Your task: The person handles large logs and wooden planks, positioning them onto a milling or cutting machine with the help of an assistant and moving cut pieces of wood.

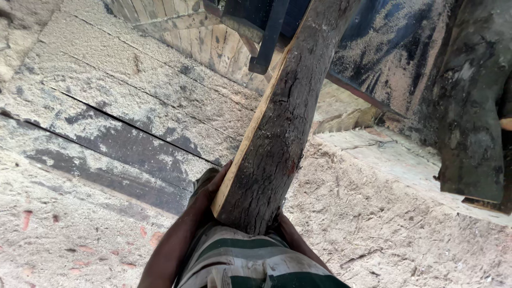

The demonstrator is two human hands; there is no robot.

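Head view looks straight down a bark-covered log [277,133] whose near end rests against the person's striped shirt [240,261]. Left hand [210,186] lies along the log's pale sawn edge, forearm rising from below, fingers wrapped up against the wood — a cupping grip. Right hand [285,226] is mostly hidden beneath the log; whether its grip is closed cannot be told. Sawdust covers the planks [133,96] and ground.

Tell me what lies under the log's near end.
The log has its near end pressed against a striped shirt, with the left hand and right hand cupping its sides. Sawdust-covered floor shows beside it; directly beneath is hidden.
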